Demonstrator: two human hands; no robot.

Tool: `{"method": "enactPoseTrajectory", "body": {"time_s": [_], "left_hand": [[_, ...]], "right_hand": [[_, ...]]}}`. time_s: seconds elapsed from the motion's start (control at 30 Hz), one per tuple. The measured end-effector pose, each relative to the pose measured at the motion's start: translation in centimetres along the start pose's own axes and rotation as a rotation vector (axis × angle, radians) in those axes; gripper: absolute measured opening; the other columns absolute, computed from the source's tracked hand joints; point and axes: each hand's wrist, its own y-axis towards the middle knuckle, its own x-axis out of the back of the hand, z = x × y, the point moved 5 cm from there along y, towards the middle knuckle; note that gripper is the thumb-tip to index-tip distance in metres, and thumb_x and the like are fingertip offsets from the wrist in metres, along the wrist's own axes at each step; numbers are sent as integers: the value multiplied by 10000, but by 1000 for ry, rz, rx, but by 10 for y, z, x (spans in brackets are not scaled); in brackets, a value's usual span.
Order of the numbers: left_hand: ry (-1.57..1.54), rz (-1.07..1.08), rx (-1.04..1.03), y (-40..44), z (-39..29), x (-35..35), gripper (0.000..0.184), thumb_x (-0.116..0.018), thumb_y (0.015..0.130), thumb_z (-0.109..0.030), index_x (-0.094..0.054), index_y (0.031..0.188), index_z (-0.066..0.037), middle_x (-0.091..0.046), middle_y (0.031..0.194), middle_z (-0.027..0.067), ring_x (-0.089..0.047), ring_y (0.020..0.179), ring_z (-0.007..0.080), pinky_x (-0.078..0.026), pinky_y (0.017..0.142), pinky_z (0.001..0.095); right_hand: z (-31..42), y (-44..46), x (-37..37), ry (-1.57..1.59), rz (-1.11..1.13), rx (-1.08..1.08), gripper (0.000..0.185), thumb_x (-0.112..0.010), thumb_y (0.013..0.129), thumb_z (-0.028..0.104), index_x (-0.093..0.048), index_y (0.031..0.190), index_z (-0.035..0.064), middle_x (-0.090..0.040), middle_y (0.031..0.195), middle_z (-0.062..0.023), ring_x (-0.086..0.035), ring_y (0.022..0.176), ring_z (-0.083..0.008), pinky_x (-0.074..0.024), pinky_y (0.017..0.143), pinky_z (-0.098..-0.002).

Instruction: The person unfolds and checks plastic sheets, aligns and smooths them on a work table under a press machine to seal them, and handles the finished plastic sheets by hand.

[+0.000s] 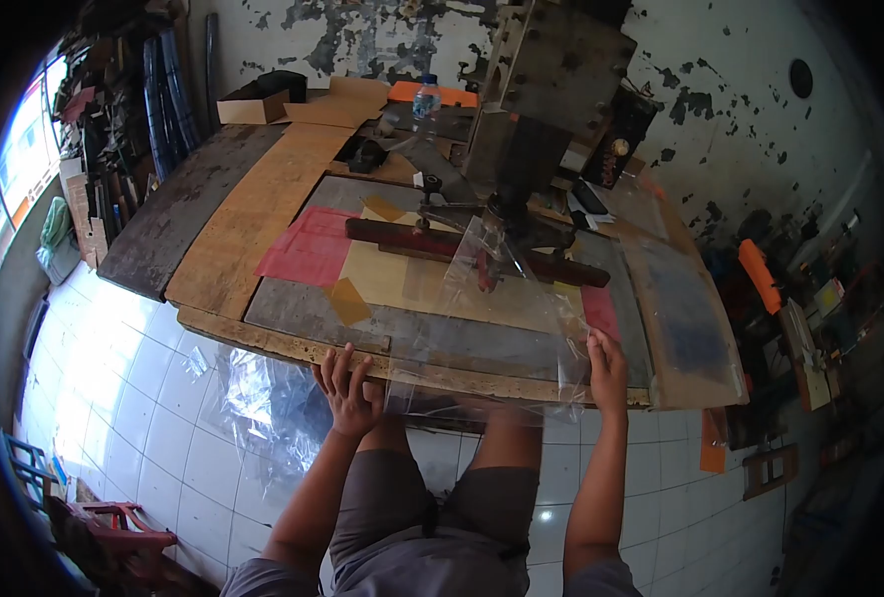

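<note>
A clear plastic sheet or bag (482,343) spreads across the front of the worktable, its upper part rising to a narrow fold under the press. My right hand (606,365) is closed on its right edge, thumb and fingers pinched together. My left hand (349,390) is by the table's wooden front edge (283,346), at the sheet's lower left corner. Its fingers are raised and apart; whether the thumb touches the plastic is unclear. Beyond the sheet, a dark red bar (392,236) under a heavy metal press (542,99) lies over a yellow and red panel (308,244).
More clear plastic (263,403) hangs below the table's left front. A water bottle (426,102), an open cardboard box (253,107) and a black control box (621,134) stand at the back. A red stool (123,525) is on the tiled floor at lower left.
</note>
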Motion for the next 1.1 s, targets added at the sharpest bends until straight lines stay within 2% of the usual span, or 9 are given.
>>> {"method": "enactPoseTrajectory", "body": {"time_s": [0.23, 0.37, 0.47, 0.57, 0.67, 0.77, 0.87, 0.97, 1.1], "left_hand": [[-12, 29, 15, -2, 1, -1, 563, -652, 880, -312, -609, 1426, -177, -453, 1610, 131, -288, 1552, 423, -66, 1286, 633], [-19, 60, 24, -1, 0, 2, 570, -649, 875, -314, -607, 1427, -176, -443, 1616, 134, -274, 1559, 425, -46, 1291, 621], [-38, 91, 41, 7, -6, 14, 553, -637, 883, -307, -618, 1414, -155, -490, 1582, 132, -329, 1538, 392, -94, 1284, 598], [-128, 94, 56, 36, -22, 46, 481, -605, 900, -266, -656, 1356, -123, -593, 1467, 139, -477, 1431, 339, -191, 1244, 559], [-317, 140, 174, 56, 6, 59, 406, -585, 936, -252, -685, 1292, -84, -661, 1335, 147, -586, 1282, 306, -285, 1176, 517], [-390, 271, 380, 115, 3, 63, 389, -597, 977, -300, -690, 1263, -54, -664, 1301, 168, -608, 1236, 316, -338, 1131, 510], [-322, 349, 198, 153, -16, 42, 461, -642, 988, -391, -682, 1286, -42, -661, 1343, 159, -598, 1258, 334, -360, 1127, 521], [-248, 471, -23, 158, -28, 8, 520, -679, 970, -452, -687, 1303, -54, -651, 1395, 143, -568, 1327, 348, -314, 1184, 534], [-721, 787, 229, 165, -32, -8, 456, -780, 924, -370, -733, 1197, -8, -689, 1339, 171, -597, 1351, 299, -434, 1137, 432]], "right_hand": [[9, 30, -12, 150, 120, -249, 421, -651, 1048, 341, -749, 1143, -57, -754, 965, -86, -682, 943, -163, -489, 883, -297], [8, 40, -15, 147, 126, -260, 334, -664, 1029, 257, -755, 1089, -59, -732, 925, -43, -654, 874, -115, -490, 825, -280], [6, 35, -13, 194, 35, -190, 256, -675, 1012, 198, -753, 1050, -43, -721, 907, -39, -651, 862, -117, -492, 809, -282], [44, 14, 0, 236, -83, -115, 206, -675, 1003, 163, -740, 1030, -31, -715, 903, -44, -648, 864, -118, -492, 809, -286], [48, -6, 10, 348, -150, -52, 192, -647, 1002, 155, -712, 1026, -25, -706, 905, -49, -635, 866, -121, -490, 813, -288], [19, -18, 20, 473, -153, -28, 199, -611, 999, 171, -675, 1009, -18, -688, 913, -53, -623, 863, -136, -488, 825, -289], [1, -31, 19, 630, -133, -35, 212, -587, 994, 193, -641, 999, -11, -649, 899, -59, -621, 857, -165, -494, 844, -309], [-2, -40, 8, 767, -142, -10, 212, -576, 997, 202, -615, 1004, -6, -613, 888, -70, -625, 852, -189, -505, 864, -337], [5, -44, 6, 707, -135, 2, 202, -563, 1019, 200, -590, 1030, 0, -594, 892, -79, -628, 852, -196, -513, 875, -352]]}}
